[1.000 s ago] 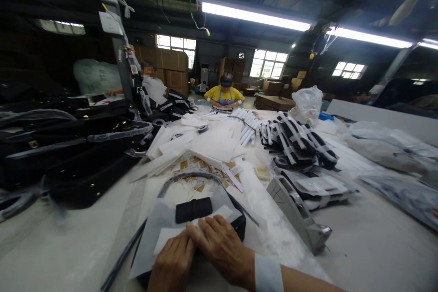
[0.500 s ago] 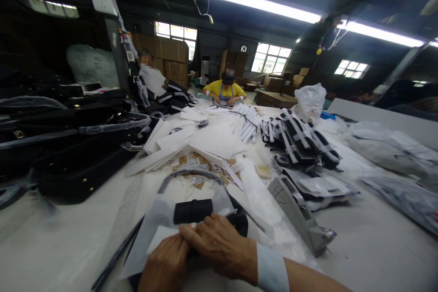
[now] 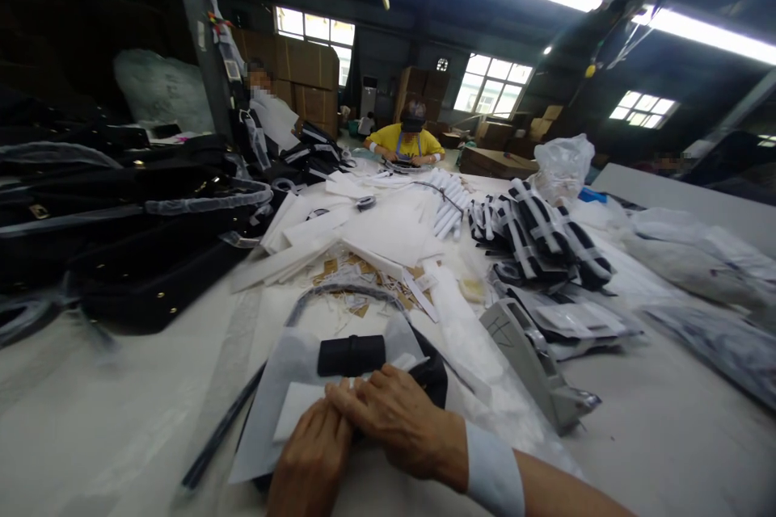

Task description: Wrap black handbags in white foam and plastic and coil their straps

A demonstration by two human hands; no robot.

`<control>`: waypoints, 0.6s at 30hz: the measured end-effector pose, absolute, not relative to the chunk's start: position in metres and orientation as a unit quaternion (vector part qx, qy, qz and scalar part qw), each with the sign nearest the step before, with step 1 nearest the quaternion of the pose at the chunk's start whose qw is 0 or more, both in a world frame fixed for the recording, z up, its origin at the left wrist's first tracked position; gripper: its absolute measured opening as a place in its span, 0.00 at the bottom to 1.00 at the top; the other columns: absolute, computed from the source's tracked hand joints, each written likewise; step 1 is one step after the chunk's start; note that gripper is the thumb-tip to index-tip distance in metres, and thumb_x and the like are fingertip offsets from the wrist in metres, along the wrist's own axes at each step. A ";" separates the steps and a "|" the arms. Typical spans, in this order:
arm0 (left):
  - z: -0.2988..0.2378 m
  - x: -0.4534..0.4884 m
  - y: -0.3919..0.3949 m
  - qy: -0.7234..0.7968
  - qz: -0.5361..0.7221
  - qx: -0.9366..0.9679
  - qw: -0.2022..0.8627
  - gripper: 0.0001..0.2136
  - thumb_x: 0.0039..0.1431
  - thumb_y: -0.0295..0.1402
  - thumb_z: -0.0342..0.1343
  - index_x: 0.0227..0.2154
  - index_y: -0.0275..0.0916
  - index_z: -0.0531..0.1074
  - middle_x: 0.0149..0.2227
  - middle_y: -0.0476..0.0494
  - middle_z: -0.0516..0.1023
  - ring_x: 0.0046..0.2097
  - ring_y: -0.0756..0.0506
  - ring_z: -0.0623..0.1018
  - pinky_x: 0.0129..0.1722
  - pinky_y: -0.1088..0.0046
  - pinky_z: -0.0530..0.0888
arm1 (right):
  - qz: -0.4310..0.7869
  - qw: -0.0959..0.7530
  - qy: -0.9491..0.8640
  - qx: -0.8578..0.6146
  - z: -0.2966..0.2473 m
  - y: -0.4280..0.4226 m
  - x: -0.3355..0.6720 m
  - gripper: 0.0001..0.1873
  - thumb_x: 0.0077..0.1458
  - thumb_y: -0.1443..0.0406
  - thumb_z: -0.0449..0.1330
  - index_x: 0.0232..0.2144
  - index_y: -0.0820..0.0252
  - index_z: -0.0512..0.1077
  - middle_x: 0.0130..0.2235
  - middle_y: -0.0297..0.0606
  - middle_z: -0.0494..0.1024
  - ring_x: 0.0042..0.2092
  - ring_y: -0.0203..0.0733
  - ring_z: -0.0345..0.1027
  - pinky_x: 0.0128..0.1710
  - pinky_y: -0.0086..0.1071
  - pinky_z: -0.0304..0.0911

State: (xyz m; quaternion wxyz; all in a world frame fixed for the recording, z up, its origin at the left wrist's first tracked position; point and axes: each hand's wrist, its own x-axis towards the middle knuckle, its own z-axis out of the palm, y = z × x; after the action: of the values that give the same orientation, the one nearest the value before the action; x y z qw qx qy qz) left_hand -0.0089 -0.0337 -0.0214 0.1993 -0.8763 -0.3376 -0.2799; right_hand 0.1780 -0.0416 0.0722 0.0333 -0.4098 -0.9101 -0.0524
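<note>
Meeting at the fingers: left hand (image 3: pixel 312 452) and right hand (image 3: pixel 397 424), curled over a folded white sheet (image 3: pixel 293 405); grip beneath hidden, cannot tell. Oblong black banded roll (image 3: pixel 352 355): just beyond, long axis crosswise, right hand nearer. Thin translucent white sheet (image 3: pixel 258 436): under the roll. Grey tape dispenser (image 3: pixel 525 363): right of the roll.

Black bag (image 3: pixel 434 380) lying down (handle (image 3: pixel 348 288) arched), partly under pale sheet (image 3: pixel 259 430).

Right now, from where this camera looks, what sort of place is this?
Probably a bag workshop: black bags piled on the left, white sheets across the table, and large cardboard boxes behind.
</note>
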 end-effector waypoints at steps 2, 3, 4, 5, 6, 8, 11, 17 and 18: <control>-0.017 -0.008 -0.032 -0.336 -0.268 -0.884 0.187 0.24 0.57 0.16 0.43 0.55 0.34 0.69 0.49 0.39 0.79 0.49 0.43 0.78 0.51 0.66 0.75 | -0.053 0.040 -0.907 -0.416 0.069 -0.043 0.177 0.32 0.58 0.72 0.54 0.64 0.62 0.52 0.43 0.42 0.76 0.40 0.46 0.70 0.40 0.39 0.62; -0.016 -0.008 -0.030 -0.331 -0.269 -0.886 0.182 0.24 0.57 0.16 0.43 0.55 0.35 0.69 0.48 0.39 0.79 0.49 0.43 0.79 0.51 0.67 0.75 | -0.053 0.045 -0.904 -0.421 0.069 -0.045 0.177 0.31 0.59 0.71 0.54 0.64 0.62 0.53 0.43 0.42 0.77 0.41 0.46 0.70 0.41 0.39 0.63; -0.015 -0.009 -0.029 -0.327 -0.276 -0.886 0.179 0.24 0.58 0.17 0.43 0.55 0.35 0.69 0.48 0.39 0.80 0.49 0.44 0.79 0.50 0.68 0.75 | -0.052 0.054 -0.901 -0.427 0.069 -0.047 0.176 0.29 0.61 0.71 0.53 0.64 0.61 0.53 0.44 0.42 0.77 0.42 0.45 0.70 0.43 0.39 0.63; -0.014 -0.010 -0.026 -0.322 -0.286 -0.885 0.177 0.23 0.59 0.18 0.42 0.55 0.35 0.69 0.48 0.39 0.80 0.49 0.44 0.79 0.50 0.69 0.75 | -0.050 0.070 -0.897 -0.433 0.071 -0.050 0.176 0.27 0.63 0.70 0.52 0.63 0.60 0.54 0.46 0.42 0.77 0.44 0.45 0.70 0.46 0.39 0.64; -0.014 -0.011 -0.024 -0.314 -0.298 -0.884 0.177 0.22 0.59 0.19 0.42 0.54 0.35 0.69 0.48 0.39 0.80 0.49 0.45 0.79 0.49 0.70 0.75 | -0.045 0.088 -0.896 -0.432 0.074 -0.053 0.177 0.26 0.65 0.69 0.51 0.63 0.60 0.54 0.49 0.42 0.76 0.48 0.44 0.70 0.51 0.38 0.63; -0.015 -0.013 -0.020 -0.301 -0.319 -0.880 0.182 0.22 0.60 0.20 0.41 0.54 0.35 0.70 0.49 0.39 0.79 0.49 0.45 0.79 0.48 0.71 0.75 | -0.036 0.145 -0.901 -0.406 0.086 -0.063 0.183 0.24 0.67 0.64 0.51 0.63 0.59 0.55 0.55 0.41 0.74 0.55 0.42 0.66 0.60 0.39 0.57; -0.014 -0.017 -0.015 -0.300 -0.328 -0.876 0.189 0.23 0.58 0.20 0.43 0.54 0.35 0.70 0.51 0.41 0.79 0.48 0.46 0.79 0.47 0.73 0.75 | -0.054 0.270 -0.890 -0.364 0.108 -0.081 0.207 0.22 0.66 0.65 0.53 0.60 0.55 0.60 0.54 0.38 0.76 0.57 0.40 0.67 0.64 0.42 0.54; -0.001 -0.028 -0.010 -0.333 -0.335 -0.868 0.152 0.26 0.54 0.22 0.47 0.57 0.38 0.67 0.50 0.44 0.80 0.44 0.46 0.81 0.44 0.74 0.76 | -0.105 0.438 -0.696 -0.559 0.100 -0.090 0.287 0.07 0.62 0.68 0.56 0.39 0.55 0.74 0.35 0.39 0.80 0.38 0.44 0.76 0.38 0.37 0.71; 0.001 -0.031 -0.009 -0.338 -0.335 -0.867 0.149 0.26 0.54 0.23 0.47 0.57 0.39 0.67 0.50 0.45 0.80 0.43 0.46 0.81 0.43 0.74 0.77 | -0.097 0.420 -0.676 -0.598 0.088 -0.087 0.299 0.07 0.62 0.67 0.56 0.34 0.56 0.74 0.32 0.39 0.80 0.35 0.44 0.75 0.36 0.35 0.70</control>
State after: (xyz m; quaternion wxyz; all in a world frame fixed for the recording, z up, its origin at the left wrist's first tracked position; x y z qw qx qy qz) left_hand -0.0306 -0.0091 0.0013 0.1488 -0.8670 -0.3375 -0.3351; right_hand 0.2991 -0.0871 0.0884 0.4200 -0.5980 -0.6757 -0.0973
